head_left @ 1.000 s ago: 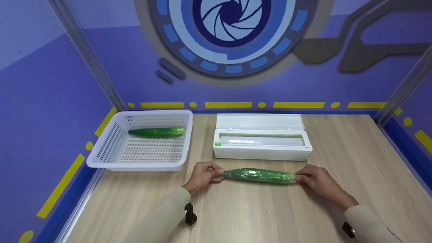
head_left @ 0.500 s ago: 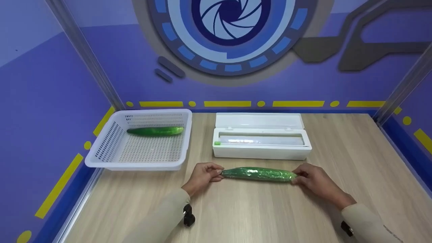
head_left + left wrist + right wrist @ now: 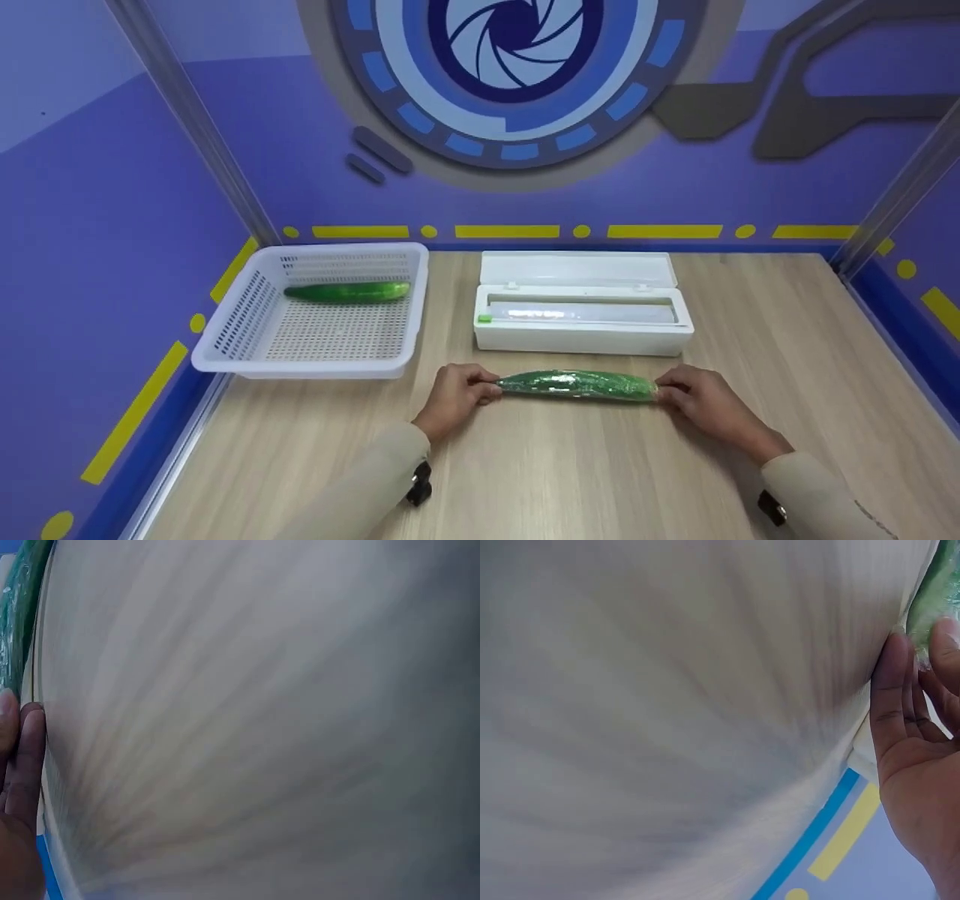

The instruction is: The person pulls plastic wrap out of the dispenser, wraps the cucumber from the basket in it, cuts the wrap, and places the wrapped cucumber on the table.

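Note:
A cucumber (image 3: 577, 384) wrapped in shiny cling film lies crosswise at the middle of the table in the head view. My left hand (image 3: 456, 399) pinches its darker left end, where the film gathers. At the paler right end, my right hand (image 3: 709, 405) pinches the film between thumb and fingers. The left wrist view catches part of the wrapped cucumber (image 3: 16, 622) beyond my fingertips. In the right wrist view, crinkled film and the cucumber's pale end (image 3: 934, 596) show beside my thumb.
Behind the cucumber stands a white cling film box (image 3: 585, 342), lid raised, with a film roll (image 3: 585, 312) inside. A white perforated basket (image 3: 315, 367) at the left holds another cucumber (image 3: 349, 292). Printed panels (image 3: 555, 202) border the table's back and sides.
The wrapped cucumber has shifted slightly away from me, toward the box. My right hand moved inward onto its end, then back out to the film. The box and basket stay put.

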A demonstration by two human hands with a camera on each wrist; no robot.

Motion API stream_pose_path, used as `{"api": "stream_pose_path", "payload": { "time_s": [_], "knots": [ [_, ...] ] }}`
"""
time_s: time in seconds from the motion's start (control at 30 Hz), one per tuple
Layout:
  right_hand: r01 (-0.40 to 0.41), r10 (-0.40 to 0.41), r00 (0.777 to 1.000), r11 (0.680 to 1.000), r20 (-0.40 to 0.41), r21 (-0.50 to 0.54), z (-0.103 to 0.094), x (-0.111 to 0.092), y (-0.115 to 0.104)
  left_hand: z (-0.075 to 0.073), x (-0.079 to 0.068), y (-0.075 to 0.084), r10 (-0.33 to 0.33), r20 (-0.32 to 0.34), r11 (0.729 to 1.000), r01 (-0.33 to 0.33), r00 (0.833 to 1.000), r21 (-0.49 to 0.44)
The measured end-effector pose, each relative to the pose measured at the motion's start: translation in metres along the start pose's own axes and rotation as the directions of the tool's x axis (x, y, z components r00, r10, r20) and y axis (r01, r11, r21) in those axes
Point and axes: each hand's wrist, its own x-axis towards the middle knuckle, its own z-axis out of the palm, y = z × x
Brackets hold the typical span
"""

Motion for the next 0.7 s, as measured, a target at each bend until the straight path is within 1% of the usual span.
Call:
{"api": "stream_pose_path", "payload": {
  "time_s": [0.2,0.33,0.47,0.57,0.7],
  "knots": [
    [0.006,-0.006,1.000,1.000,-0.029,-0.007,-0.0006,-0.0046,0.0001,0.0014,-0.0011,0.0035,0.017,0.031,1.000,-0.016,0.999,-0.010],
    [-0.011,0.012,1.000,0.999,-0.018,0.051,-0.0009,-0.0070,-0.0011,0.0004,-0.0013,0.0047,0.015,0.028,0.999,-0.016,0.999,0.036],
    [0.012,-0.012,1.000,0.997,-0.005,0.079,-0.0004,-0.0075,-0.0015,0.0006,-0.0006,0.0051,0.012,0.013,0.996,-0.013,1.000,0.093],
    [0.046,-0.045,0.999,0.998,-0.020,0.049,0.0011,-0.0062,-0.0029,0.0008,-0.0003,0.0048,0.012,0.013,0.994,-0.014,1.000,0.112],
    [0.063,-0.062,0.997,0.998,-0.042,0.010,0.0032,-0.0054,-0.0052,0.0003,0.0000,0.0045,0.009,0.026,0.994,-0.012,1.000,0.113]
  ]
}}
